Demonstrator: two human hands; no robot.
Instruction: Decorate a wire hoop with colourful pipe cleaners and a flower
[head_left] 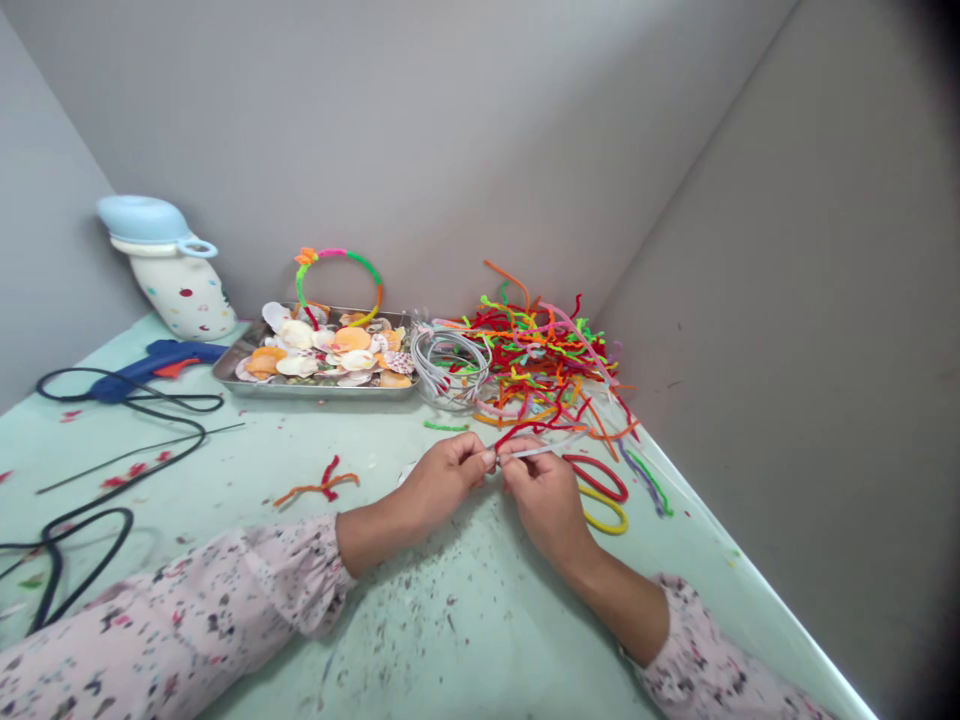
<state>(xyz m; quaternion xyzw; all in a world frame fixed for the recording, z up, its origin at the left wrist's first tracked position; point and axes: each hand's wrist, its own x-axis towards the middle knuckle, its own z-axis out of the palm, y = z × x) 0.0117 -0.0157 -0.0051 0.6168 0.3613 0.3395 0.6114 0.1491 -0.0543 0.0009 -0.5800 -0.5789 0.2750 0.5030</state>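
Observation:
My left hand (444, 478) and my right hand (546, 500) meet at the fingertips over the table, both closed in a pinch. A thin grey strip (553, 445) comes out from between the fingers and runs off to the right, above my right hand. Along it a fuzzy red pipe cleaner (526, 427) rises from the same pinch point. The spot where the two meet is mostly covered by my fingers. Just right of my right hand lie a red pipe cleaner loop (611, 478) and a yellow one (611, 520).
Behind my hands lie a heap of coloured pipe cleaners (540, 340) and a coil of grey bands (450, 365). A metal tray (322, 393) holds shells, with a colourful hoop (358, 258) standing in it. Leftward are a blue glue gun (150, 365), its black cord (187, 450) and a bottle (180, 285).

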